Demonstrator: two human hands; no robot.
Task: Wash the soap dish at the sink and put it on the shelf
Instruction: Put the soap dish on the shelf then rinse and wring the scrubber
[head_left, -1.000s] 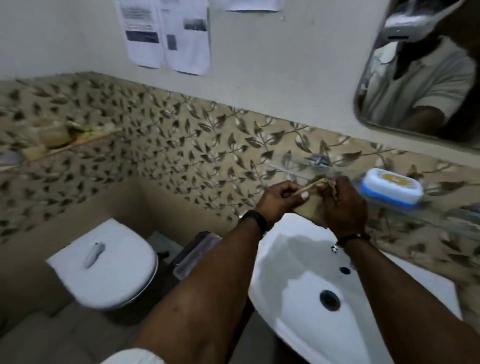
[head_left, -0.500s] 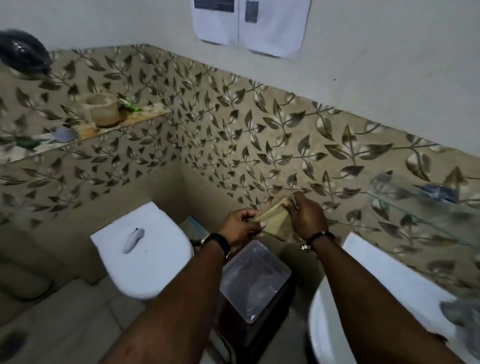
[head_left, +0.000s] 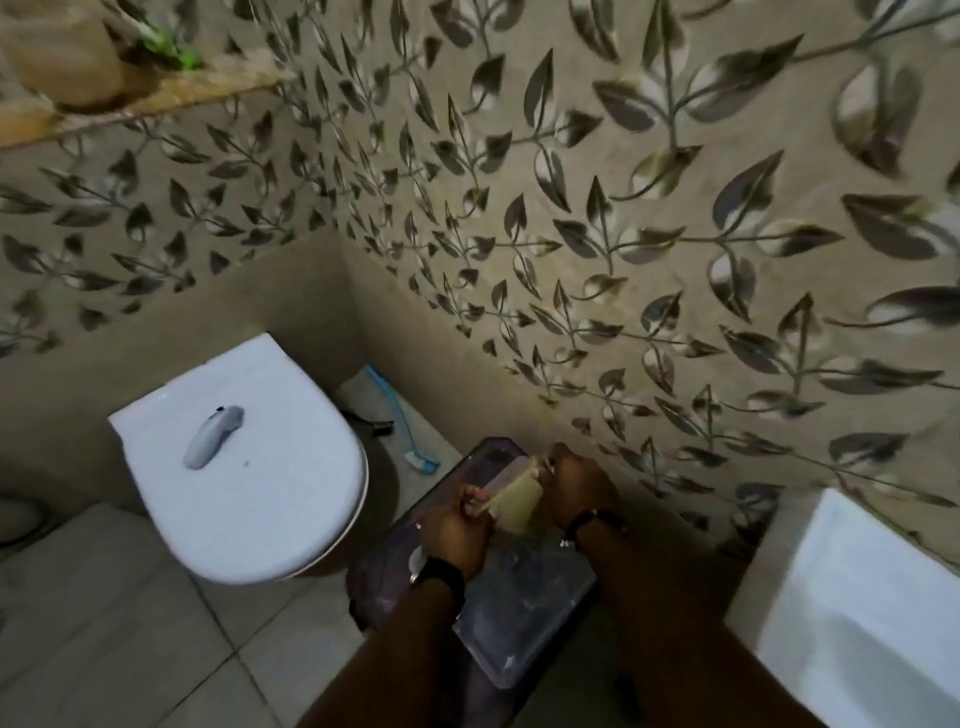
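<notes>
A beige soap dish (head_left: 514, 499) is held tilted on edge between both hands, low in the view. My left hand (head_left: 460, 530) grips its lower left edge. My right hand (head_left: 576, 488) grips its upper right edge. The dish hangs over a dark bin with a clear grey lid (head_left: 519, 618). The white sink (head_left: 852, 613) is off to the right, apart from my hands. A shelf (head_left: 140, 106) runs along the wall at the upper left, with a blurred beige container (head_left: 57, 57) on it.
A white toilet with its lid down (head_left: 244, 467) stands left of the bin. A blue brush (head_left: 400, 421) lies on the floor between toilet and wall. Leaf-patterned tiles cover the walls. Pale floor tiles (head_left: 130, 639) fill the lower left.
My hands carried the soap dish left from over the sink and down over the bin. The view swung left and down, so the mirror and glass shelf left the frame.
</notes>
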